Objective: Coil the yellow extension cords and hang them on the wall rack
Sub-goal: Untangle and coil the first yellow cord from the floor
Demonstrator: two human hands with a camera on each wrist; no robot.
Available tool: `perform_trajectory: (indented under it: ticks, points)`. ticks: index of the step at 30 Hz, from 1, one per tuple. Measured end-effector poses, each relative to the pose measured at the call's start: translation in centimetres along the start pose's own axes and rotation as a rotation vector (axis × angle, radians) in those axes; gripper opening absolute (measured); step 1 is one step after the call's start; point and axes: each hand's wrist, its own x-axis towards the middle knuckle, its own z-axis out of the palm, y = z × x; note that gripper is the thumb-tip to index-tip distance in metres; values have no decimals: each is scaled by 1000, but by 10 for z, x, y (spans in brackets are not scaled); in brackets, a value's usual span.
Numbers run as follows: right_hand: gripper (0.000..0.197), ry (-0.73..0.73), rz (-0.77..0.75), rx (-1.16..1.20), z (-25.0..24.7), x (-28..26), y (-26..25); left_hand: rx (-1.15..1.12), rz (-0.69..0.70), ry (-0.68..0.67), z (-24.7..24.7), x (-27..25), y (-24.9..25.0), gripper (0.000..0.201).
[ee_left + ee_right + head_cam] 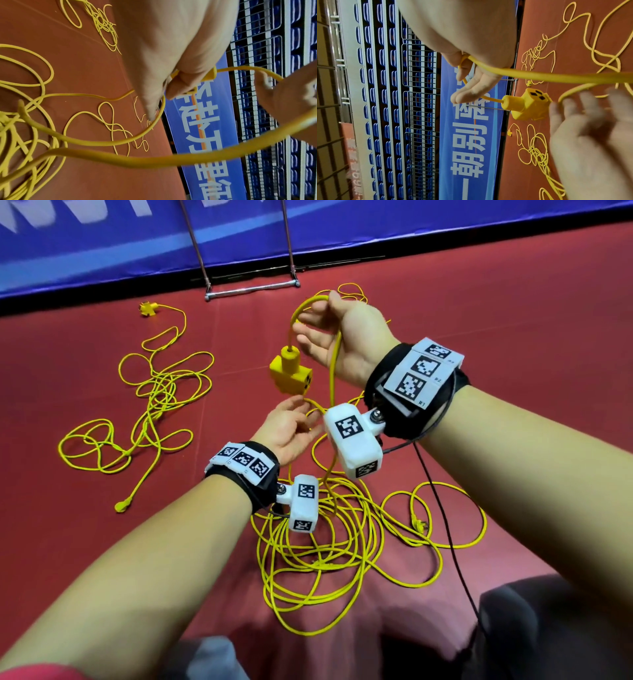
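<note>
Two hands raised over the red floor [513,302]. Right hand [346,337] holds a yellow cord [334,364] looped at the thumb, fingers loosely spread; its socket block [291,373] hangs just beside the palm. Left hand [291,429], below the block, fingers relaxed, touches the same cord; another cord [154,419] lies tangled left of the block.
</note>
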Motion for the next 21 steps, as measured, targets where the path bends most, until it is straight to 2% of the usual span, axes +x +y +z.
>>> perform_trajectory:
  ticks: [3, 6, 8, 10, 11, 14, 16, 19, 21]
  points:
    - [39, -18, 5, 31, 5, -2, -1, 427, -138, -172, 17, -24, -4, 21]
    - [37, -12, 13, 7, 0, -1, 3, 704, -147, -266, 34, -62, -12, 43]
    - [36, 1, 30, -14, -5, 1, 4, 838, -173, -300, 21, -37, -23, 36]
    - [36, 19, 47, -37, -9, 3, 5, 803, -130, -250, 12, -16, -24, 15]
    - [36, 28, 51, -44, -10, 3, 5, 755, -110, -192, 9, -8, -24, 13]
    - [35, 42, 55, -61, -9, 3, 5, 662, -86, -51, 7, -8, -11, 28]
    - [34, 40, 51, -80, -7, 2, 7, 642, -77, -33, 5, -10, -3, 34]
    - [31, 19, 44, -126, -4, -1, 7, 561, -81, 51, 2, -9, 8, 29]
    - [30, -16, 28, -182, -3, -4, 7, 438, -89, 45, 1, -17, 23, 24]
